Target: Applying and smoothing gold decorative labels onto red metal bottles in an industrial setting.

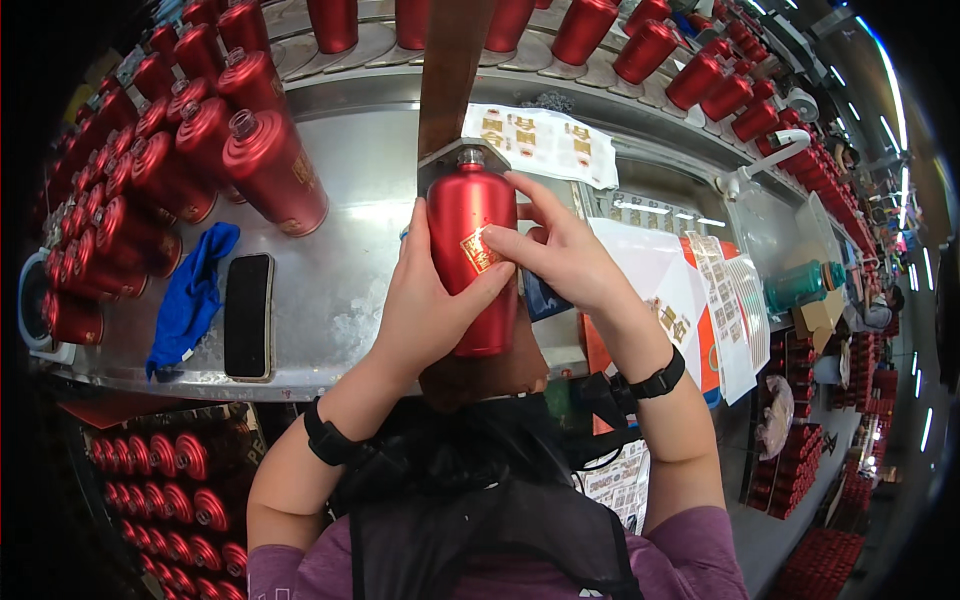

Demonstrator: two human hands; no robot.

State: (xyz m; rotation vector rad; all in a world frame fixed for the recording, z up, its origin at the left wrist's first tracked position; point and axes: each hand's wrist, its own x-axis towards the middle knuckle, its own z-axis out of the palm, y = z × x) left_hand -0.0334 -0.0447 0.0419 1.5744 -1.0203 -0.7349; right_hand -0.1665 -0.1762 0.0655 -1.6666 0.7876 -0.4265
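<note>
A glossy red bottle (472,205) with a clear, bare neck lies in front of me, its neck end at a grey metal bracket (436,160). On its face is a gold square decal (478,252). My left hand (425,295) wraps the bottle's left side, thumb laid across the front below the decal. From the right, my right hand (565,250) grips the bottle, its thumb pressing on the decal and its fingers behind the upper side. Beneath the bottle a brown support (480,375) partly shows.
Many red bottles (270,165) stand at the left, near a blue cloth (195,295) and a black phone (248,315). Decal sheets (545,140) lie behind and at the right (725,310). More bottles ride a conveyor (370,40) along the back. A dark post (455,70) rises behind the bracket.
</note>
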